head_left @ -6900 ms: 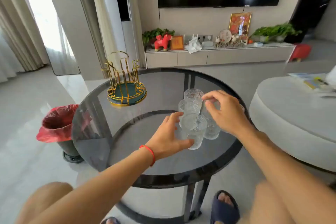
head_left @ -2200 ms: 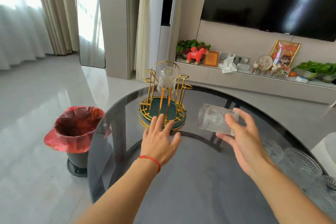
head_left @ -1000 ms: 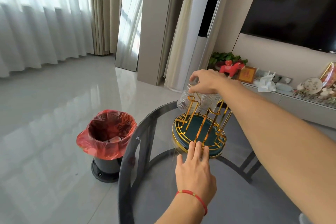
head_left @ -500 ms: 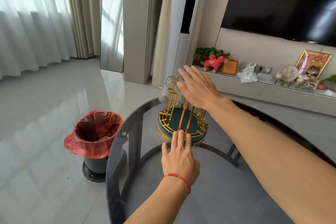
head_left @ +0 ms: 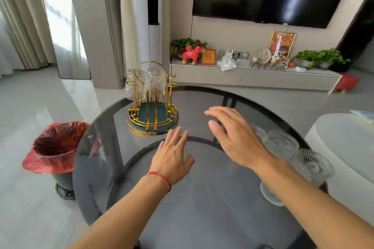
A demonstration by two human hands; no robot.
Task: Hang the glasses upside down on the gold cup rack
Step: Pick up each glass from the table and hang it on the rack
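Note:
The gold cup rack (head_left: 152, 116) with a green base stands at the far left of the round dark glass table (head_left: 202, 218). Two clear ribbed glasses hang upside down on it, one on the left (head_left: 133, 88) and one in the middle (head_left: 154, 80). Several more glasses (head_left: 283, 145) stand upright at the table's right edge, partly behind my right arm. My left hand (head_left: 173, 156) rests flat on the table just in front of the rack, holding nothing. My right hand (head_left: 232, 135) hovers open over the table, between the rack and the standing glasses.
A bin with a red bag (head_left: 55, 147) stands on the floor left of the table. A grey round pouf (head_left: 344, 147) sits to the right. A low TV cabinet (head_left: 253, 77) with ornaments and plants runs along the far wall.
My right hand let go of the second glass on the rack and drew back to the right, empty. My left hand slid slightly away from the rack's base.

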